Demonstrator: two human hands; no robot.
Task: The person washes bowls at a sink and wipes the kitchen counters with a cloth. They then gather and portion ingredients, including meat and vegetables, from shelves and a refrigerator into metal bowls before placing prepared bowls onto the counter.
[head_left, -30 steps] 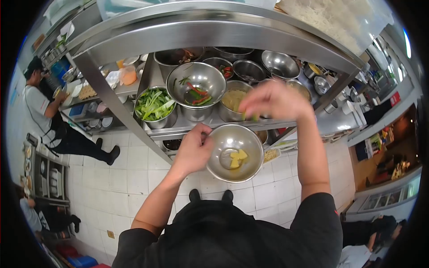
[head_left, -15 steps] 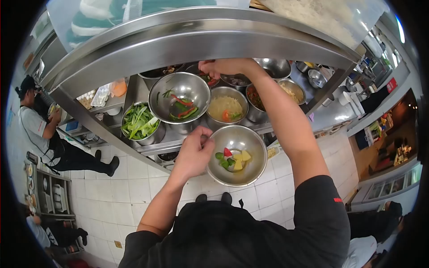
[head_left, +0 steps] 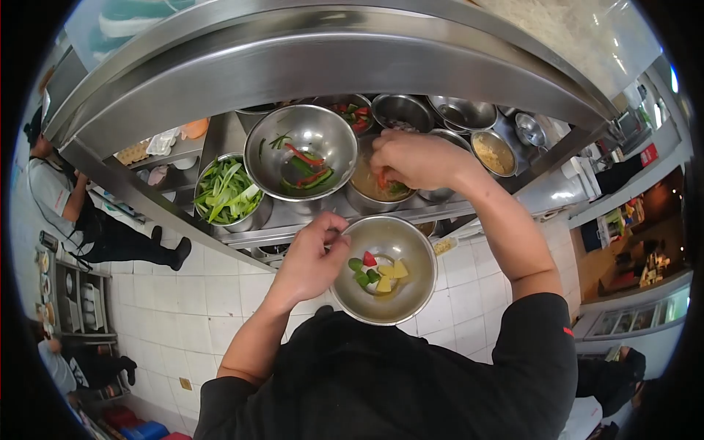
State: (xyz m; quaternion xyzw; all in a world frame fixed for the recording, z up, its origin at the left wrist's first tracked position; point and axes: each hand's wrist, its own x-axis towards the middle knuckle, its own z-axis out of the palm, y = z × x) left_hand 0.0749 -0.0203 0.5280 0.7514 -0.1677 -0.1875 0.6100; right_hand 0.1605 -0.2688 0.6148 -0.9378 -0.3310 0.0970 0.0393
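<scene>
My left hand (head_left: 315, 258) grips the rim of a steel mixing bowl (head_left: 418, 293), thumb and fingers pinched at its left edge. Inside lie yellow chunks (head_left: 390, 275), green pepper pieces (head_left: 364, 276) and one red piece (head_left: 369, 259). My right hand (head_left: 418, 159) reaches over a steel pot (head_left: 359, 194) of pale yellowish contents, fingers closed and pointing down. Red-orange pieces (head_left: 382, 179) show right at its fingertips, with green bits beside them; whether the fingers hold any is hidden.
Left of the pot, a larger steel bowl (head_left: 260, 158) contains red and green pepper strips. Beyond it stands a container of cut greens (head_left: 227, 189). More bowls, including one with red and green pieces (head_left: 357, 116), sit under a steel shelf (head_left: 352, 62). A person (head_left: 59, 191) stands at left.
My right hand has come back from the rear bowl of red and green pieces to the pot in front. The bowl in my left hand has moved slightly closer to my body.
</scene>
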